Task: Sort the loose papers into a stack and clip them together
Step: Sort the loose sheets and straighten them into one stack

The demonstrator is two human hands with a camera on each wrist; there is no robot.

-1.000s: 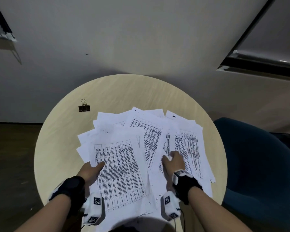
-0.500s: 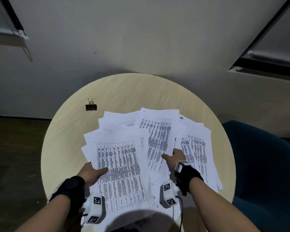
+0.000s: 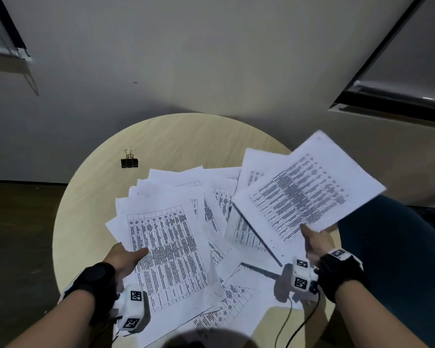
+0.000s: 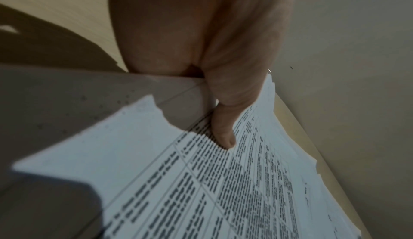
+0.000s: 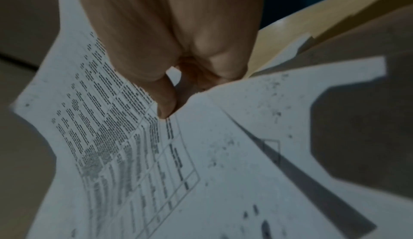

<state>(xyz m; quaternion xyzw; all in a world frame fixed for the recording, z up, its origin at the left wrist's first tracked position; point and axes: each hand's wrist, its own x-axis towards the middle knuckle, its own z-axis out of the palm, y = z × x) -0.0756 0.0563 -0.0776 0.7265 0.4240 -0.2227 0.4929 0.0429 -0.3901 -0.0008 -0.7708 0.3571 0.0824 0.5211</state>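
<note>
Several printed sheets lie fanned and overlapping on the round wooden table. My right hand pinches the near edge of one printed sheet and holds it lifted and tilted above the right side of the pile; the right wrist view shows the thumb on top of this lifted sheet. My left hand holds the left edge of the top sheet of the left pile, its thumb pressing on the print and fingers under the edge. A black binder clip lies at the table's far left.
A dark blue chair stands right of the table. A grey wall rises behind the table, and dark floor lies to the left. Bare tabletop shows at the far side and along the left edge.
My right hand, which lay on the right-hand papers, has picked up one sheet and raised it to the right. The left hand has kept its place on the left pile.
</note>
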